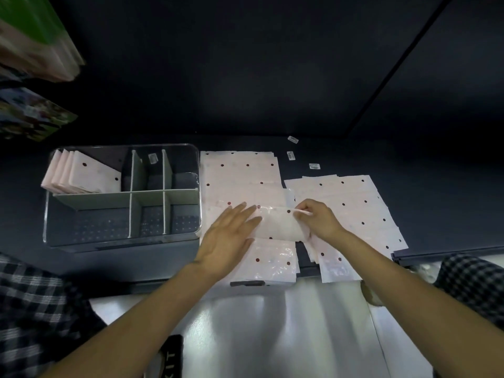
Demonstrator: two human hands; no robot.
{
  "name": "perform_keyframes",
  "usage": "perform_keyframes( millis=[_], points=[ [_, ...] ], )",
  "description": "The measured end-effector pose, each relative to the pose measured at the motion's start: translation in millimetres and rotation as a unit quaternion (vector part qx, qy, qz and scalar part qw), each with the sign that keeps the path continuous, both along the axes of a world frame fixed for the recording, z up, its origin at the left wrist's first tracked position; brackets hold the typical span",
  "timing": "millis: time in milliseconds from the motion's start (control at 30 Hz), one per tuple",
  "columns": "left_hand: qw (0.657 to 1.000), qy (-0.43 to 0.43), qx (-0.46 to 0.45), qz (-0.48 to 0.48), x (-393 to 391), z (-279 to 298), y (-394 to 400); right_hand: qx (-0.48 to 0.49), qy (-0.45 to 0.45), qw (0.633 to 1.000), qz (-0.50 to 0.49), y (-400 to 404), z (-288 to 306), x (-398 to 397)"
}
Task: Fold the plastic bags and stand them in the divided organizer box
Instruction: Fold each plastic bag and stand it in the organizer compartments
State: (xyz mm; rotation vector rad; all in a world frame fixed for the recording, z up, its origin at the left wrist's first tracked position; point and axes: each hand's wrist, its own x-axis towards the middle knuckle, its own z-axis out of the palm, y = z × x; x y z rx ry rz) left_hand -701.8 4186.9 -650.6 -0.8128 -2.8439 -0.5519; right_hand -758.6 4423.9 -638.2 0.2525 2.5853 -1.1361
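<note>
Bag (278, 225) lies flat between hands, left hand (229, 238) spread on it, right hand (317, 221) pinching its edge

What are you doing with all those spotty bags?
A person is folding pale pink plastic bags with dark dots. The left hand lies flat on the bag being folded, and the right hand pinches its edge and turns it over. More flat bags lie spread on the dark table. A few folded bags already stand in the far left section of the clear organizer box; its other sections hold no bags yet.
</note>
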Motion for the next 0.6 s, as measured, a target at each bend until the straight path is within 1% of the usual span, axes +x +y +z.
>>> perform_keyframes(
  millis=[67,100,167,200,233,300,367,400,467,533,600],
  points=[
    [0.994,-0.086,-0.066,-0.015,4,-15,0,0.041,-0.009,0.999,-0.016,-3,-10,-5],
    [0.989,-0.111,-0.098,-0.017,6,-23,0,0.077,0.001,0.997,-0.010,-4,-13,-5],
    [0.979,-0.133,-0.150,-0.018,7,-34,-1,0.173,0.054,0.983,0.024,-9,-18,0],
    [0.977,-0.138,-0.164,-0.016,6,-37,0,0.198,0.096,0.975,0.042,-13,-19,6],
    [0.975,-0.142,-0.172,-0.016,6,-39,1,0.198,0.141,0.968,0.067,-18,-20,13],
    [0.972,-0.144,-0.183,-0.014,5,-41,3,0.174,0.202,0.951,0.157,-32,-22,31],
    [0.971,-0.142,-0.190,-0.017,4,-43,5,0.182,0.227,0.921,0.258,-44,-31,49],
    [0.971,-0.140,-0.191,-0.020,4,-43,5,0.194,0.228,0.908,0.293,-47,-36,58],
    [0.973,-0.136,-0.186,-0.025,4,-45,4,0.219,0.211,0.897,0.321,-45,-47,70],
    [0.974,-0.131,-0.184,-0.027,4,-46,2,0.243,0.195,0.898,0.312,-29,-49,76],
    [0.975,-0.129,-0.179,-0.025,3,-48,-2,0.264,0.220,0.890,0.300,-11,-44,78]
  ],
)
